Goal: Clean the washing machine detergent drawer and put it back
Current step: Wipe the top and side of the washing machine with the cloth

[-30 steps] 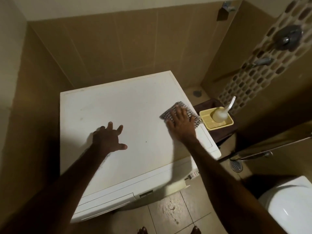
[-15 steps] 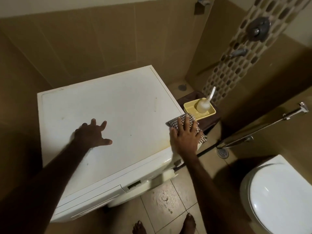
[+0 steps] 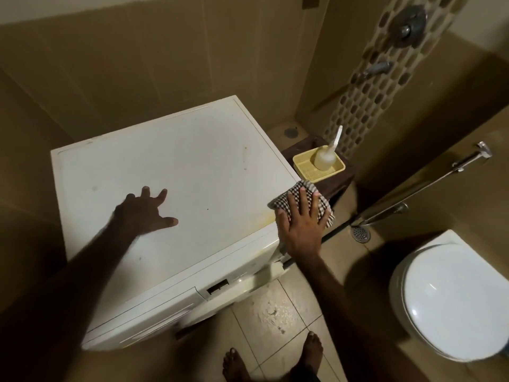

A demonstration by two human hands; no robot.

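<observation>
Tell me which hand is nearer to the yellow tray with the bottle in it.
Right. The right hand presses the checkered cloth at the washing machine's right edge, just in front of the yellow tray. The left hand rests mid-top, much farther left.

We see a white washing machine (image 3: 170, 172) with a faint yellowish stain near its right front corner. The cloth (image 3: 303, 201) is checked in dark brown and white. A pale yellow tray (image 3: 304, 168) holds a cloudy whitish bottle (image 3: 325, 158). The wall tiles (image 3: 137, 67) are tan, the mosaic strip (image 3: 366, 92) mixes cream and brown, and the toilet lid (image 3: 454, 299) is white.
</observation>
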